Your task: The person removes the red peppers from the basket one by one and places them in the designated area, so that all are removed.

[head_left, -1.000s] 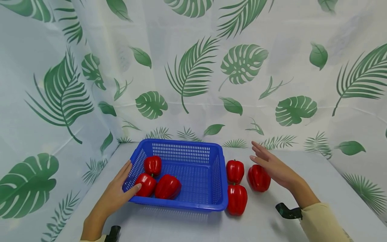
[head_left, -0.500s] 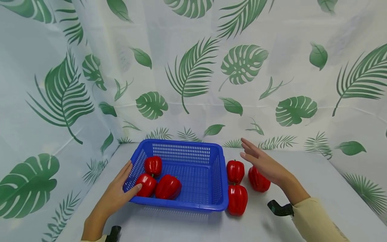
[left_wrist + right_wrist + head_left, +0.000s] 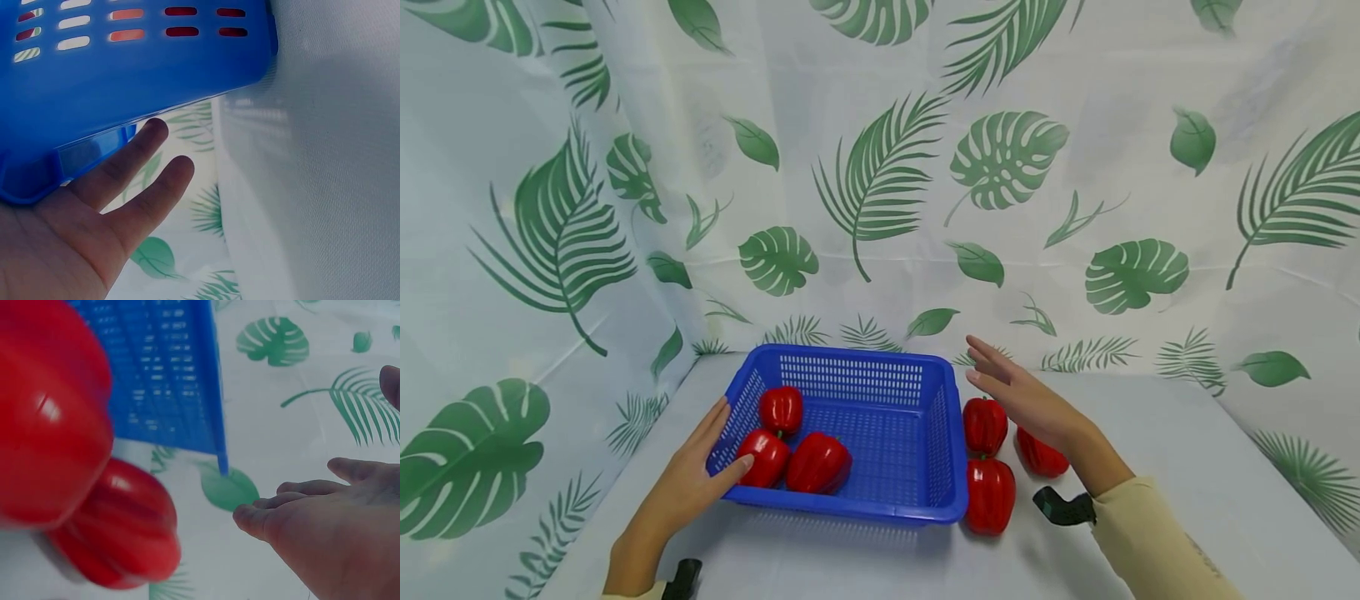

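A blue plastic basket (image 3: 887,510) stands in the middle of the table, with three red bell peppers inside at its left. My left hand (image 3: 688,475) holds the basket at its near left corner, thumb over the rim and fingers along the outer side. In the left wrist view two straight fingers (image 3: 153,190) show by the basket wall. My right hand (image 3: 1033,404) is raised with fingers extended and nothing in it. It is above and right of a red bell pepper (image 3: 983,427) by the basket's right side. A nearer pepper (image 3: 989,497) stands against the basket.
Another red bell pepper (image 3: 1041,454) lies further right, partly hidden behind the right hand and wrist. A white table (image 3: 820,567) carries everything. A white curtain with green leaves (image 3: 865,200) hangs behind and at the left.
My right hand has moved left, from over the rightmost pepper toward the basket's right rim. The left hand, basket and peppers stay where they were.
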The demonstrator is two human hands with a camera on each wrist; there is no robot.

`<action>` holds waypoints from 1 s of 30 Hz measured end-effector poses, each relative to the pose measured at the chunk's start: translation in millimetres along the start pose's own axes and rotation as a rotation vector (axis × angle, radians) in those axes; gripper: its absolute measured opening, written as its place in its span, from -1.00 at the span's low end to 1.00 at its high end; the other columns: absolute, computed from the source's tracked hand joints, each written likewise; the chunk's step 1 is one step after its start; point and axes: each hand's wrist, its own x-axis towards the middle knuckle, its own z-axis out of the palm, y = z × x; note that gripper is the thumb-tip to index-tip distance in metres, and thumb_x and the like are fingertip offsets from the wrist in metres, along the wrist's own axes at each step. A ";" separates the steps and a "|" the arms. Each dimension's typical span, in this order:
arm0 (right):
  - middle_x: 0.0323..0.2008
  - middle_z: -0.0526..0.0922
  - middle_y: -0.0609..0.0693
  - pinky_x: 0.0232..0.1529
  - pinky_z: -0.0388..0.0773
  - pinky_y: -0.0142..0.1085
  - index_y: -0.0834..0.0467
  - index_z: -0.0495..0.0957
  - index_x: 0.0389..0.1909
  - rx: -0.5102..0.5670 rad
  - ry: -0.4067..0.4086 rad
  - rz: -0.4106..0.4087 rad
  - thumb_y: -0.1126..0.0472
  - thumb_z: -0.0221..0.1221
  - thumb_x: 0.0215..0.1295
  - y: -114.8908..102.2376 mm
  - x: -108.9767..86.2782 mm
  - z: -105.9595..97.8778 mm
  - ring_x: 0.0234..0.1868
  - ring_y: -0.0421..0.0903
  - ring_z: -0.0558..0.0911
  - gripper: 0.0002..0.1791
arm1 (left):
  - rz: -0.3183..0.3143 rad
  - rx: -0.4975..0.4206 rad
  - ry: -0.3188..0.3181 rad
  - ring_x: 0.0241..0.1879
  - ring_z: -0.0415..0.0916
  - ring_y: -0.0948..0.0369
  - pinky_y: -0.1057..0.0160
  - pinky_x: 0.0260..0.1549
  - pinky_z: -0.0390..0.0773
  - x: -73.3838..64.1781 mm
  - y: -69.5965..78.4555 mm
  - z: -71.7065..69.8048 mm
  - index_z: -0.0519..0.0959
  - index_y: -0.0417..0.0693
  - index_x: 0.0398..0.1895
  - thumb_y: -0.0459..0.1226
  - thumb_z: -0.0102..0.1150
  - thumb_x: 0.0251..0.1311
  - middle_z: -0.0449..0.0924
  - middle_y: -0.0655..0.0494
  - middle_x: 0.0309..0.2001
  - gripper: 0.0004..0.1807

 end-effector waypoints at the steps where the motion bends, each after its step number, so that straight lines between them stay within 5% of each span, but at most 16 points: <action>1: 0.73 -0.13 0.20 0.46 0.00 0.50 -0.13 -0.15 0.78 0.005 -0.004 -0.003 -0.15 0.11 0.63 -0.9 1.8 2.1 0.65 0.42 0.01 -0.09 | -0.001 0.002 0.001 0.62 -0.08 -0.39 -0.50 0.26 0.33 0.2 0.0 0.0 0.02 -0.28 0.72 0.19 0.27 0.36 -0.09 -0.26 0.71 0.12; 18: 0.72 0.03 0.11 0.49 0.14 0.40 -0.17 -0.05 0.77 -0.027 -0.058 -0.047 -0.16 0.14 0.61 -24.2 25.6 34.9 0.67 0.31 0.05 -0.13 | -0.005 0.005 0.000 0.62 -0.09 -0.39 -0.50 0.26 0.32 0.7 0.2 0.5 0.01 -0.28 0.72 0.20 0.26 0.36 -0.10 -0.26 0.72 0.13; 30: 0.71 0.07 -0.02 0.52 0.05 0.42 -0.28 0.02 0.75 0.005 -0.104 -0.056 -0.16 0.15 0.61 -34.9 42.5 54.9 0.69 0.16 0.06 -0.18 | -0.009 0.003 0.004 0.62 -0.08 -0.39 -0.49 0.27 0.32 -0.1 2.3 0.7 0.01 -0.28 0.72 0.19 0.26 0.36 -0.10 -0.27 0.71 0.12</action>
